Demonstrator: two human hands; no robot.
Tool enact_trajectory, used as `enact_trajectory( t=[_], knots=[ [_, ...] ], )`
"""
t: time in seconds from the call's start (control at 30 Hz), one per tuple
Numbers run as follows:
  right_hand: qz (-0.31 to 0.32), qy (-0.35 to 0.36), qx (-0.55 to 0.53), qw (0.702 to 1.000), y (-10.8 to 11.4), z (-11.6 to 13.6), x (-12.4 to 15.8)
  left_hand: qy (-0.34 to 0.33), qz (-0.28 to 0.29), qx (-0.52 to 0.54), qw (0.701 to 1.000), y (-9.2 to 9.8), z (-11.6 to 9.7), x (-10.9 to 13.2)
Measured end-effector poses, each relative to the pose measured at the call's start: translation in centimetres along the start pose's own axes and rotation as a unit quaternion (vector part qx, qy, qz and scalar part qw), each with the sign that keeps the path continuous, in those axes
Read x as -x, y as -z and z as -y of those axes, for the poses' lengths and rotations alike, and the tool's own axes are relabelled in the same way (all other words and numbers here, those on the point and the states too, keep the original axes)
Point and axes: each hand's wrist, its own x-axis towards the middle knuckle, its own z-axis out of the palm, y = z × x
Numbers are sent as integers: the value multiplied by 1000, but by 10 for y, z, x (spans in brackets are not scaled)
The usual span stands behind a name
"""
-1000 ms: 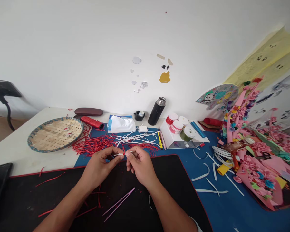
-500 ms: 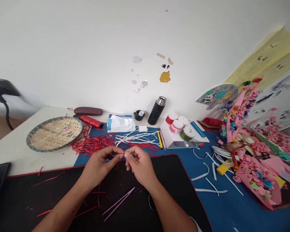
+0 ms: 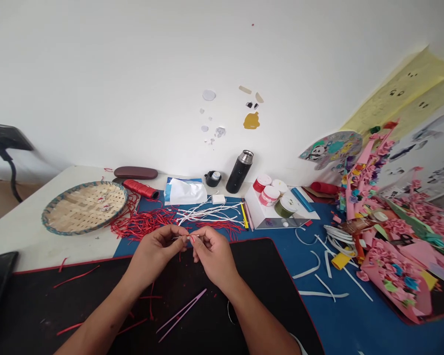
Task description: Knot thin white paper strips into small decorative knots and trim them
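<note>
Over the far edge of the black mat (image 3: 251,271), my left hand (image 3: 159,249) and my right hand (image 3: 212,249) meet fingertip to fingertip. Both are closed in a pinch on a short red cord (image 3: 191,236), and a bit of white shows beside it at the fingers. Most of the cord is hidden by the fingertips. Purple tweezers (image 3: 181,315) lie on the mat below the hands. Loose red cord pieces (image 3: 77,276) are scattered to the left. Just beyond my hands are a heap of red cords (image 3: 144,224) and several white cords (image 3: 207,213).
A woven basket (image 3: 85,207) stands at left near a red thread spool (image 3: 140,189). Along the wall are a black flask (image 3: 240,171) and a white box (image 3: 281,223) bearing several tubs. Pink paper flowers (image 3: 388,266) crowd the right, beside white strips (image 3: 323,294).
My fingers have shifted slightly, and more of the red cord shows between the fingertips. Both hands stay together in nearly the same place. The view has tilted a little.
</note>
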Motion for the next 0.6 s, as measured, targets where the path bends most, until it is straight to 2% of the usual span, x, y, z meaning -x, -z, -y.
enact_trajectory(
  t=[0.13, 0.37, 0.6],
  knots=[
    [-5, -7, -12, 1000, 0, 2, 0, 16, 22, 11, 1000, 6, 0, -1],
    [6, -29, -36, 999, 0, 6, 0, -27, 44, -40, 998, 11, -10, 2],
    [7, -22, -24, 999, -1, 7, 0, -23, 34, -77, 996, 9, -9, 2]
  ],
)
